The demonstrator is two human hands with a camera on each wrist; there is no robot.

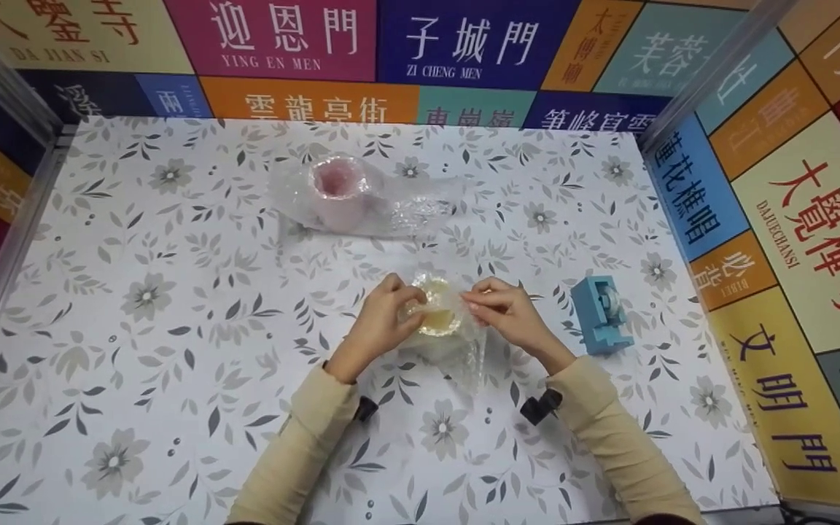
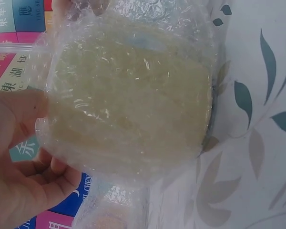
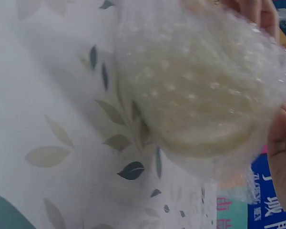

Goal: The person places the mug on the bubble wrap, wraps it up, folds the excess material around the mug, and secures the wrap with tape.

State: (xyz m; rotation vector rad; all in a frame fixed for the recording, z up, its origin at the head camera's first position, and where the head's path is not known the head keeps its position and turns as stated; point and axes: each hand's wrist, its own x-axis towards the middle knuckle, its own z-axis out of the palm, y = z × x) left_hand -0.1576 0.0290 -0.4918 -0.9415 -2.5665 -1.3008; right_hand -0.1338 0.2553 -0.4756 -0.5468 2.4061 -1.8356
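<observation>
A pale yellow cup wrapped in bubble wrap (image 1: 437, 313) is held between both hands just above the floral table (image 1: 172, 306). My left hand (image 1: 383, 319) grips its left side, and the wrapped cup (image 2: 133, 95) fills the left wrist view with my thumb and fingers (image 2: 19, 157) curled on it. My right hand (image 1: 496, 310) pinches the wrap at the cup's right edge; the right wrist view shows the wrapped cup (image 3: 205, 95) close up with my fingers (image 3: 281, 152) at its edge. A loose tail of wrap (image 1: 472, 364) trails toward me.
A pink cup wrapped in bubble wrap (image 1: 340, 193) lies on its side at the back of the table, with wrap spread to its right. A blue tape dispenser (image 1: 601, 315) stands right of my right hand. Printed panels (image 1: 792, 219) wall in the table.
</observation>
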